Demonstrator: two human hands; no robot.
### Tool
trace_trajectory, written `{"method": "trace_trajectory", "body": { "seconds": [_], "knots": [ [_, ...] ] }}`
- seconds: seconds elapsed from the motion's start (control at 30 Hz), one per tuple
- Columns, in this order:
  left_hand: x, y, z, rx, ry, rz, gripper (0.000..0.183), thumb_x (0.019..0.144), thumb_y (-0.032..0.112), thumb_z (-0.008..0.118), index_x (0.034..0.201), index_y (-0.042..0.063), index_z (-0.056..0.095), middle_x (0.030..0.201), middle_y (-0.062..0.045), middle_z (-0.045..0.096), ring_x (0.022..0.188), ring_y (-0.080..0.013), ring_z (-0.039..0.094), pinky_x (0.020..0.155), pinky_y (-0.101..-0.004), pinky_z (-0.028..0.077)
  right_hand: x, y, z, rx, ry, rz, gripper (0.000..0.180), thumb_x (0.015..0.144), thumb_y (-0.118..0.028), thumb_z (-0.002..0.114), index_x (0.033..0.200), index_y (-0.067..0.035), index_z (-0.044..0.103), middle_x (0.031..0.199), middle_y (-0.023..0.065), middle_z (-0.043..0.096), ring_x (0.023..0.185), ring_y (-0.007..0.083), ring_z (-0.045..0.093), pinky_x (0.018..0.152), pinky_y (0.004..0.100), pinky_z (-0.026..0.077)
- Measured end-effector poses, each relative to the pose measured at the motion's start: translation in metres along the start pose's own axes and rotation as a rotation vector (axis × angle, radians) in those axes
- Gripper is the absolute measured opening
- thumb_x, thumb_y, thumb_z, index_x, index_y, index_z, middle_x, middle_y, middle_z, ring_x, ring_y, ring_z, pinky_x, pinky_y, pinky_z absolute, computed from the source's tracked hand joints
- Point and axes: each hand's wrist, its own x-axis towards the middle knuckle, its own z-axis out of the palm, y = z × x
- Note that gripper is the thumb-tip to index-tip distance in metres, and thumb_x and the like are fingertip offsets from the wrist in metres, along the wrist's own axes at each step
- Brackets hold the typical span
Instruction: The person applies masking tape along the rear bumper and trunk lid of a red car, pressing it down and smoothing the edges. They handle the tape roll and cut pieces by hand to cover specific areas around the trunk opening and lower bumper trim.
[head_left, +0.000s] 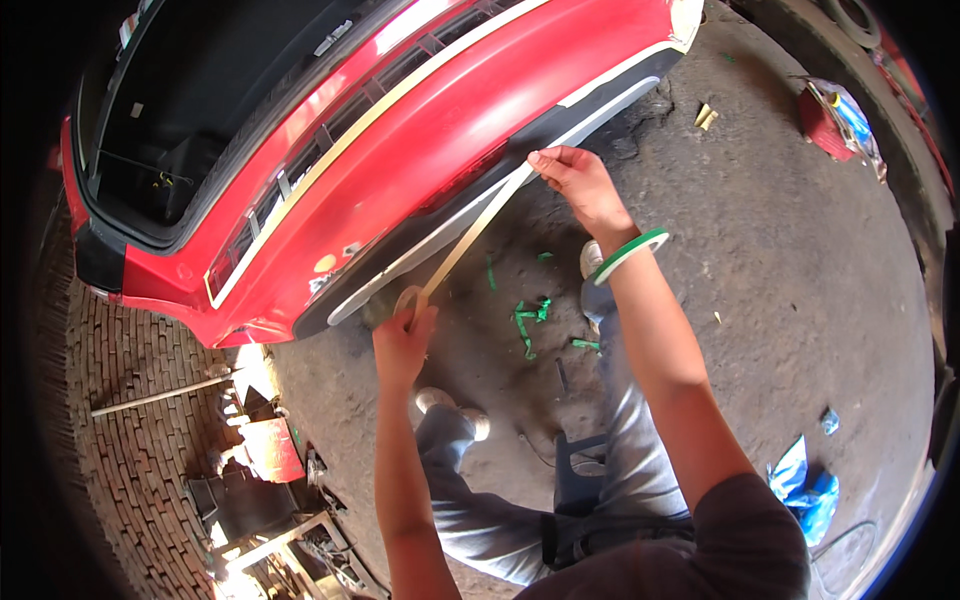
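A strip of masking tape (474, 231) is stretched between my two hands in front of the lower bumper. My left hand (403, 341) grips the masking tape roll (407, 298), whose far part shows above my fingers. Between the thumb and fingertips of my right hand (576, 180) is the strip's other end. A roll of green tape (631, 255) hangs around my right forearm like a bracelet. Before me is a car's red bumper (420, 161), with tape along its grille opening and a dark lower trim (360, 274). Paint is damaged near its left corner.
Green tape scraps (529, 322) lie on the concrete floor between my feet. I sit on a dark plastic stool (574, 469). Blue plastic (814, 495) lies at right; a red box (823, 124) stands farther off. Clutter and a red container (274, 450) sit by the brick surface (124, 375) at left.
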Motion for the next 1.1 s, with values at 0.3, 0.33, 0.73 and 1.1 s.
{"method": "trace_trajectory", "body": {
  "seconds": [0.3, 0.33, 0.73, 1.1],
  "knots": [
    [-0.004, 0.041, -0.029, -1.0, -0.191, 0.201, 0.032, 0.098, 0.032, 0.072, 0.096, 0.0, 0.07, 0.073, 0.0, 0.062, 0.058, -0.0069, 0.046, 0.054, -0.0247, 0.035, 0.04, -0.016, -0.023, 0.045, 0.107, -0.096, 0.008, 0.096, -0.016, 0.074, 0.099, -0.009, 0.073, 0.083, -0.0075, 0.065, 0.073, 0.002, 0.05, 0.067, 0.0184, 0.041],
    [-0.001, 0.047, -0.024, -1.032, -0.155, 0.199, 0.032, 0.1, 0.032, 0.07, 0.096, 0.0, 0.069, 0.071, 0.001, 0.06, 0.058, -0.0069, 0.044, 0.055, -0.0249, 0.034, 0.041, -0.014, -0.025, 0.044, 0.167, -0.08, 0.007, 0.095, -0.015, 0.073, 0.098, -0.009, 0.073, 0.084, -0.0072, 0.065, 0.073, 0.0016, 0.05, 0.067, 0.0183, 0.041],
    [0.046, 0.064, 0.016, -1.518, 0.005, 0.074, 0.03, 0.108, 0.031, 0.054, 0.099, 0.004, 0.062, 0.063, 0.007, 0.029, 0.056, -0.0064, 0.025, 0.057, -0.0258, 0.024, 0.057, -0.011, -0.02, 0.136, 0.418, -0.147, 0.042, 0.083, -0.012, 0.085, 0.116, -0.001, 0.062, 0.088, 0.0018, 0.066, 0.077, 0.0086, 0.056, 0.071, 0.0237, 0.047],
    [0.067, 0.054, 0.019, -1.636, 0.037, -0.012, 0.026, 0.108, 0.03, 0.056, 0.098, 0.007, 0.062, 0.067, 0.006, 0.033, 0.059, -0.0061, 0.028, 0.058, -0.0247, 0.028, 0.066, 0.004, -0.01, 0.289, 0.364, -0.149, 0.019, 0.086, -0.006, 0.077, 0.102, 0.0, 0.069, 0.096, 0.0052, 0.07, 0.089, 0.0147, 0.063, 0.082, 0.0293, 0.051]
  ]
}}
